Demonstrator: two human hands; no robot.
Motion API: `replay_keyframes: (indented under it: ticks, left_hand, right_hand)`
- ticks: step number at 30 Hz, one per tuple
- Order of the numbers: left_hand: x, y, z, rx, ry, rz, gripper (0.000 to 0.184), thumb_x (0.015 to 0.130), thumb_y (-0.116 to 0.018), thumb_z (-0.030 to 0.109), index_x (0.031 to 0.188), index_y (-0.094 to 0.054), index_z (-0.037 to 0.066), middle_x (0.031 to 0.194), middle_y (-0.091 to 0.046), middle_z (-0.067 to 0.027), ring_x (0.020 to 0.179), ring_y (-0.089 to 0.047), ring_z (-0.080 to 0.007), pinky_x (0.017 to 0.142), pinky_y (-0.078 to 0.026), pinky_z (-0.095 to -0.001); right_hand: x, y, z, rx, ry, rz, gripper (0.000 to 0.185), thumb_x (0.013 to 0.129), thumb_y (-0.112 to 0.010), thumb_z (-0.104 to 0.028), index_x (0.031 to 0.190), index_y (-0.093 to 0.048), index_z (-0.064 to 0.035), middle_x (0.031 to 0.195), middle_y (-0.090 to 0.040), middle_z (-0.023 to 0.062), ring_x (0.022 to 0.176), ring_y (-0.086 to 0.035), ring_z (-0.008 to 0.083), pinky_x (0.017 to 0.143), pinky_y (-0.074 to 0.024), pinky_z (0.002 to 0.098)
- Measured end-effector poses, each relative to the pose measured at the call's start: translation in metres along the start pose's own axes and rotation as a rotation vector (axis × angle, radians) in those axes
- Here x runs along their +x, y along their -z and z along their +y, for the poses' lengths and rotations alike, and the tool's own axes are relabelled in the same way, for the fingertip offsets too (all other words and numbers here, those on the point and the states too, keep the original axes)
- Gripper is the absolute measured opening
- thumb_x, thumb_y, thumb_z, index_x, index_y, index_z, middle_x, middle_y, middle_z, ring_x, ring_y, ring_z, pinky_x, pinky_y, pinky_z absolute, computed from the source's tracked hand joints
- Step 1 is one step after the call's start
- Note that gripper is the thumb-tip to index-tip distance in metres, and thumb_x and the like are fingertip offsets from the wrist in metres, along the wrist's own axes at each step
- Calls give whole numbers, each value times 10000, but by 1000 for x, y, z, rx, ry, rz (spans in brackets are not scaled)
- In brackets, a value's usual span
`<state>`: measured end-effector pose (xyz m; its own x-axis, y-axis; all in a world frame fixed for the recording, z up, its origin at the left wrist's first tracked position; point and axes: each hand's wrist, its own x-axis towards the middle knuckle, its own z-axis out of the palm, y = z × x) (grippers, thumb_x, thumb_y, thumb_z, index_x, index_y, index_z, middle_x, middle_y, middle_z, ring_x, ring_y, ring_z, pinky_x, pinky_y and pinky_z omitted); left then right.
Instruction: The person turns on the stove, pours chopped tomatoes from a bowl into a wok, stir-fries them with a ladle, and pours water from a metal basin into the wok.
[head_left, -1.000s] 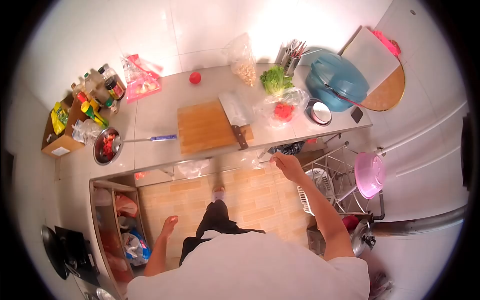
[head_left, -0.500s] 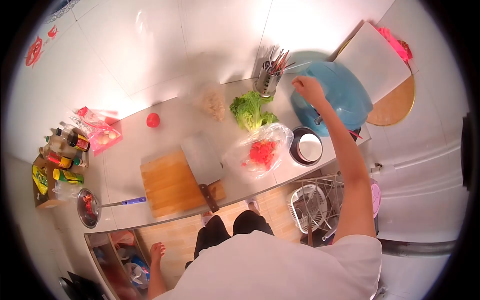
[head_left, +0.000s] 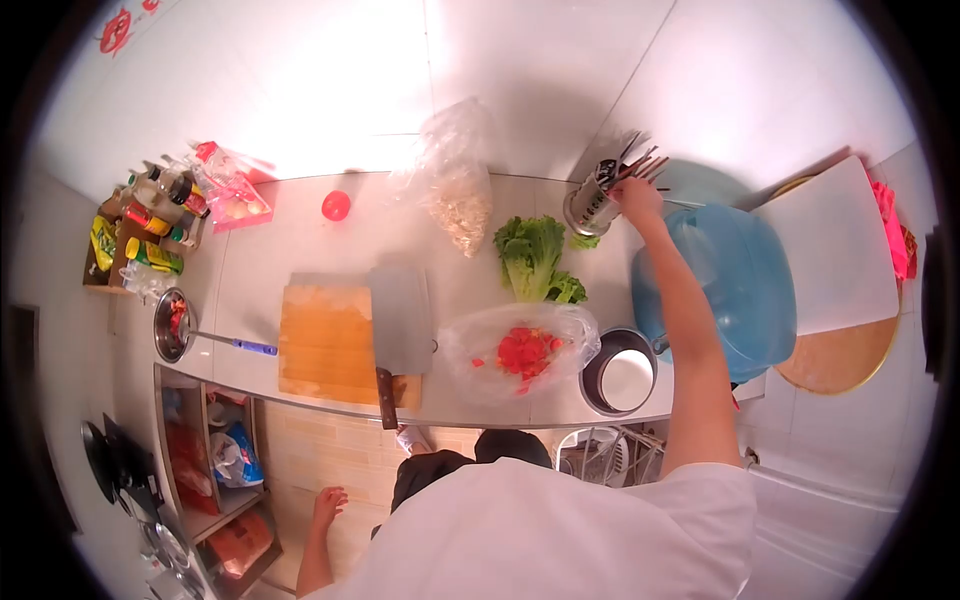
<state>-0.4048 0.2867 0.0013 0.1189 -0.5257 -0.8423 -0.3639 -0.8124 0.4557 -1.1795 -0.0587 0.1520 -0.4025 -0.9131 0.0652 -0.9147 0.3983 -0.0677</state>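
My right hand (head_left: 637,197) is at the mouth of a perforated metal utensil holder (head_left: 592,208), its fingers closed by the rim among the chopsticks (head_left: 642,160). Whether they grip the sticks or the rim is hidden. The holder leans to the right in view. Lower left, my left hand (head_left: 328,507) hangs over the floor, empty, with its fingers apart. Green lettuce (head_left: 528,258) lies left of the holder. In front of it is a clear plastic bag (head_left: 465,345) with chopped red pieces (head_left: 527,352) on it.
A large blue plastic container (head_left: 715,290) stands beside my right forearm. A cleaver (head_left: 402,320) lies against the wooden cutting board (head_left: 325,340), its handle over the counter edge. A dark pot (head_left: 592,385), a tomato (head_left: 336,206), and a metal bowl (head_left: 170,345) with a ladle also stand there.
My right hand has moved left from above the blue container to the utensil holder, and its fingers are now at the chopsticks. The view has shifted. My left hand still hangs low.
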Motion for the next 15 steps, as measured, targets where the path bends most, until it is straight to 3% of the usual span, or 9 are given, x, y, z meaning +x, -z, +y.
replay_keyframes:
  ticks: [5, 8, 11, 12, 15]
  left_hand:
    - [-23, -15, -11, -61, -10, 64, 217, 870, -515, 238, 1033, -565, 104, 884, -628, -27, 796, -610, -122, 630, -463, -260]
    - [-36, -15, -12, -72, -59, 129, 213, 872, -513, 220, 1038, -564, 98, 882, -626, -27, 801, -608, -120, 636, -461, -252]
    - [-31, -1, -9, -170, -193, 253, 203, 882, -506, 212, 1029, -563, 84, 876, -624, -28, 795, -607, -116, 625, -456, -237]
    - [-31, 5, 3, -239, -243, 308, 204, 885, -506, 216, 1026, -563, 80, 877, -625, -29, 793, -608, -116, 621, -455, -234]
    - [-59, 14, 83, -458, -420, 262, 241, 914, -478, 234, 1075, -554, 71, 979, -630, -49, 889, -602, -131, 730, -468, -251]
  right_hand:
    - [9, 18, -7, -493, 99, 285, 123, 777, -562, -178, 867, -636, -138, 713, -645, 77, 645, -642, 284, 554, -511, 369]
    - [13, 55, -2, -460, 130, 535, 107, 787, -566, -166, 885, -608, -163, 666, -632, 49, 536, -617, 254, 466, -486, 334]
    - [-35, 147, -51, -233, 279, 1049, 99, 776, -627, -224, 870, -632, -193, 626, -617, 23, 441, -556, 211, 399, -437, 308]
    - [-57, 173, -77, -101, 331, 1157, 104, 781, -636, -162, 881, -665, -161, 564, -583, 19, 406, -524, 144, 390, -405, 270]
    - [-157, 212, -199, 728, 401, 742, 113, 803, -618, -100, 895, -682, -99, 508, -505, -9, 408, -449, 52, 384, -342, 220]
